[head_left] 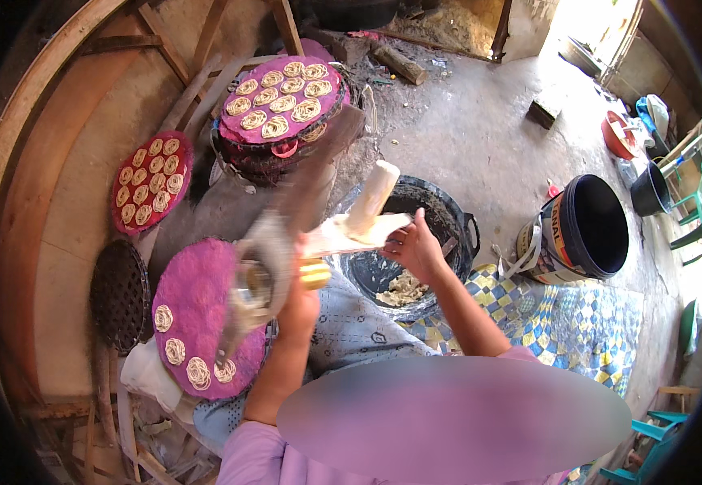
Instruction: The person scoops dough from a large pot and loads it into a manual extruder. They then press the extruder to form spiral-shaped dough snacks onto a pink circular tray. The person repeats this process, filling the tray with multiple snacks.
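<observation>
My left hand (296,295) grips a motion-blurred wooden press (319,153) with a metal cylinder (254,283) and a brass-coloured fitting (315,273). My right hand (413,246) holds the end of a pale flat board (343,238), from which a white cylindrical plunger (371,194) sticks up. Below lies a black tub (464,218) with pale dough (403,287) inside. At left, a pink round tray (189,291) carries a few coiled dough nests (198,372) along its lower edge, partly behind the press.
More trays of nests (281,93) (151,179) stand at upper left, beside a dark woven tray (117,295) and wooden frames (157,44). Right are a black bucket (569,230), a red basin (619,136) and teal chairs (650,444). A log (399,63) lies behind; patterned mats (561,323) cover the floor nearby.
</observation>
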`<action>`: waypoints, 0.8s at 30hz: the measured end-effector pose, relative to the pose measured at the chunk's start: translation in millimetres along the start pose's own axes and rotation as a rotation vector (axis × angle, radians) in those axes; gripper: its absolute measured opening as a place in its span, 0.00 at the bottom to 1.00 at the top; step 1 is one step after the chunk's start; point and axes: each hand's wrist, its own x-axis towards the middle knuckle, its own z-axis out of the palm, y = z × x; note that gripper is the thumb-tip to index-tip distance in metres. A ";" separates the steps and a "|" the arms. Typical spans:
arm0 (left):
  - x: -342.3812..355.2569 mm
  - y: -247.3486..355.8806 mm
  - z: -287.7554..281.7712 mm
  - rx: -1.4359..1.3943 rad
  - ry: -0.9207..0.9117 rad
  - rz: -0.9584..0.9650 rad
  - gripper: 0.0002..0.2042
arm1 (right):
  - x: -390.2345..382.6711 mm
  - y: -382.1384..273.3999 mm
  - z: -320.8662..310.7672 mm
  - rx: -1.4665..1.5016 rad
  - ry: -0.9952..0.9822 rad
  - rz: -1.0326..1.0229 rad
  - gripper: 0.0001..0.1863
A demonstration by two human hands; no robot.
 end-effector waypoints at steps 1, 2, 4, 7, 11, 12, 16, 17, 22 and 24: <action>12.4 8.0 -5.6 -0.120 0.043 0.008 0.14 | 5.8 1.6 -21.8 -0.629 0.227 -0.080 0.34; 26.8 16.8 -15.1 -0.346 0.081 -0.002 0.11 | 15.3 -3.3 -47.4 -1.310 0.151 -0.221 0.27; 45.1 31.0 -26.1 -0.442 0.053 -0.028 0.11 | 14.1 -8.1 -104.1 -2.391 0.146 0.088 0.22; 60.2 42.0 -39.1 -0.492 -0.103 -0.143 0.12 | 14.4 1.1 -162.1 -2.824 -0.022 0.441 0.23; 61.2 42.0 -55.9 -0.538 -0.099 -0.333 0.16 | 18.1 3.8 -167.3 -2.711 -0.413 0.882 0.23; 61.1 40.7 -61.4 -0.559 -0.115 -0.369 0.17 | 15.8 0.7 -157.0 -2.610 -0.432 0.920 0.22; 68.4 27.8 -80.1 -0.649 -0.060 -0.523 0.19 | -19.2 -35.3 -84.9 -2.423 -0.328 0.687 0.17; 70.3 24.1 -83.4 -0.651 -0.030 -0.557 0.20 | -32.3 -57.0 -59.0 -2.349 -0.285 0.660 0.17; 91.8 7.8 -91.7 -0.843 -0.203 -0.743 0.20 | -91.2 -137.8 94.4 -1.778 -0.376 0.297 0.17; 98.6 2.2 -87.4 -0.955 -0.286 -0.782 0.20 | -99.1 -141.5 143.7 -1.808 -0.428 0.111 0.18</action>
